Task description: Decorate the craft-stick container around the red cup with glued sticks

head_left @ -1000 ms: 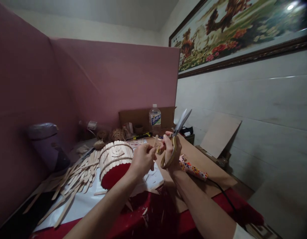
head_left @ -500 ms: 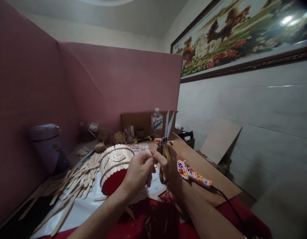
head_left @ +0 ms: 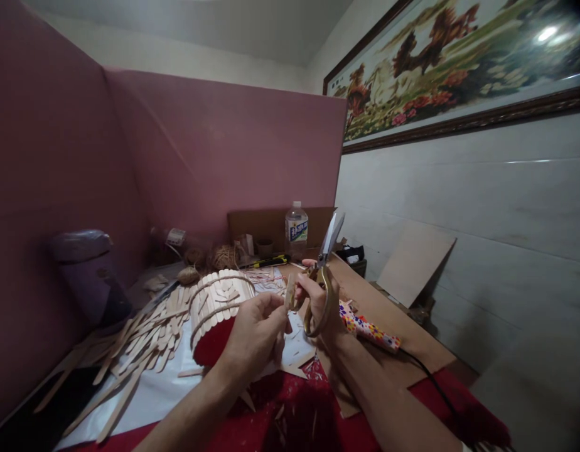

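The left hand [head_left: 259,323] pinches a short, flat, pale wooden stick piece [head_left: 290,292] between thumb and fingers, its free end upward, presumably so that most of its length stays exposed. The right hand [head_left: 333,314] is closed on a large pair of scissors with brass-coloured handles and grey metal blades [head_left: 331,235]; the blades point up and away, apparently to clear the fingertips near the stick piece. Whether those fingertips touch it cannot be told.

Just beyond the left hand, a cylinder of pale wooden slats with a red round end [head_left: 214,342] lies on its side, two bands of brown cord around it; this position turns its small leaf-like wooden pieces [head_left: 225,292] upward, probably for easy access. To its left, a loose heap of flat wooden craft sticks [head_left: 153,339] rests on a glossy white sheet [head_left: 149,392], seemingly as ready stock. A flower-patterned, corded tool [head_left: 372,333] lies on a brown board [head_left: 412,329] beside the right forearm, perhaps for convenient reach.
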